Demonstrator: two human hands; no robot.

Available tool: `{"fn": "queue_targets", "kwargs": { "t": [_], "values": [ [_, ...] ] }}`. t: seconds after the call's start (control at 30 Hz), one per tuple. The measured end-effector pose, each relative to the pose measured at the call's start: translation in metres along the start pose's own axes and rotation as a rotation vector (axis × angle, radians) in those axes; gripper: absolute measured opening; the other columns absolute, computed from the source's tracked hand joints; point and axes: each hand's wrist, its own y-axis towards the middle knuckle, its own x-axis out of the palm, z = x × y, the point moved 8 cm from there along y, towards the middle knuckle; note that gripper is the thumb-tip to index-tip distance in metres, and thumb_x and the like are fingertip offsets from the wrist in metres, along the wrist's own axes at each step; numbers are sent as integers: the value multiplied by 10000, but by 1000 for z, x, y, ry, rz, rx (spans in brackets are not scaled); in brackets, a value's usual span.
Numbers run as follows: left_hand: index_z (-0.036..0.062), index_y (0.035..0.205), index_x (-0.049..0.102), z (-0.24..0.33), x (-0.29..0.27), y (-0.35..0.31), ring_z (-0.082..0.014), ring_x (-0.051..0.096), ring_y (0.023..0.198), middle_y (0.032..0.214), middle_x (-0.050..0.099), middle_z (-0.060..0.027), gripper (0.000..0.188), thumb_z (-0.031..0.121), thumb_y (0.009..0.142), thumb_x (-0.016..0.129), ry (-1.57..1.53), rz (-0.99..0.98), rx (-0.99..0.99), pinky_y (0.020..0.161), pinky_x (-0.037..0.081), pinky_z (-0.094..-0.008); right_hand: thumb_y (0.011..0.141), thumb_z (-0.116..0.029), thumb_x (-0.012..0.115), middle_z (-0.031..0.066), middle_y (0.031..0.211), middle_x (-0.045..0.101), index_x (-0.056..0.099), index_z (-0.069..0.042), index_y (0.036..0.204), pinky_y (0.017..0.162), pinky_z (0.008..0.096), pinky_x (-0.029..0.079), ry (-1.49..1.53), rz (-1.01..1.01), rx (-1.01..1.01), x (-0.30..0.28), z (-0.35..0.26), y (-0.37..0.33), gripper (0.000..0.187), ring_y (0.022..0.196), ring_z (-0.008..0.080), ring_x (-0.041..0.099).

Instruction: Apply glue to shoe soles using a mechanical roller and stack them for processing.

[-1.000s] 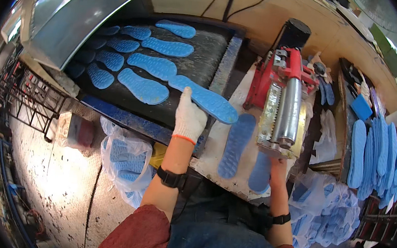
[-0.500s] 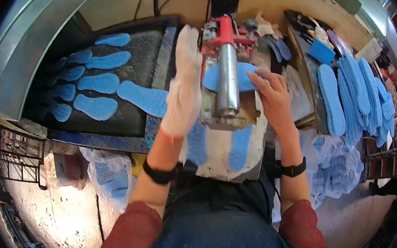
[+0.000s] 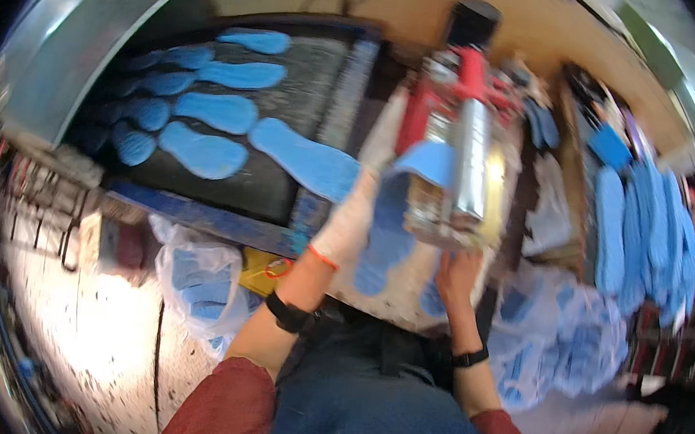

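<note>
My left hand (image 3: 357,209), in a whitish glove with an orange cuff edge, reaches up along the left side of a red and silver press-like machine (image 3: 471,166). Its fingers look stretched out, though blurred. A blue insole (image 3: 429,161) lies under the machine's shiny cylinder, its left end near the gloved hand. My bare right hand (image 3: 458,273) is low at the machine's front edge, its fingertips hidden beneath the head. Two more blue insoles lie on the pale base below, the left one (image 3: 381,259) plainer to see than the right one (image 3: 433,297), which is partly behind my right hand.
On the left, a dark blue-edged conveyor (image 3: 289,168) carries several blue insoles (image 3: 202,151). Stacked insoles (image 3: 647,223) hang over a shelf at the right. Clear bags of blue pieces sit at lower left (image 3: 201,278) and lower right (image 3: 560,332). A metal hood (image 3: 122,20) arches over the conveyor.
My right hand has left the insole's right end and dropped to the machine's front. The insole sits further left under the cylinder. The whole view has swung, shifting the machine rightward.
</note>
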Motion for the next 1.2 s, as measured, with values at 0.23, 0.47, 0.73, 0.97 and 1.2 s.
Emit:
{"fn": "queue_targets", "kwargs": {
  "t": [0.23,0.47,0.73,0.97,1.2],
  "values": [
    [27,1315,442,10,-12,-83,-140,552,1056,1197,554,-48,564,469,990,311,-801,72,-452,940,439,-298,826,-190,568,248,1209,488,553,-7,1153,964,548,325,-23,7,-32,3,-23,-6,375,1128,483,408],
    [-14,1242,487,39,-76,-6,-207,569,1053,1162,579,-107,572,471,957,385,-872,628,-241,921,455,-342,824,-183,573,251,1178,492,535,6,1149,936,537,342,-96,72,-72,-9,-16,-3,378,1095,472,418],
    [43,1134,536,-80,-152,78,-243,570,985,1076,596,-89,425,406,922,476,-1169,992,-283,853,469,-422,790,-222,571,249,1179,480,567,4,1094,898,538,361,11,24,2,3,-24,-5,379,1136,458,408],
    [-6,1332,417,44,-120,23,-208,441,1235,1269,515,-169,495,210,893,494,-9,782,-1,1027,335,-347,771,-217,586,209,1178,466,569,-17,1075,872,525,370,-38,116,3,-10,-6,-3,364,1140,410,413],
    [18,1162,552,25,-114,33,-345,488,1144,1124,599,-167,480,412,901,467,1353,28,129,967,339,-431,767,-203,616,203,1214,459,551,-9,1105,917,510,358,-3,66,37,-4,-14,-4,395,1195,397,388]
  ]
}}
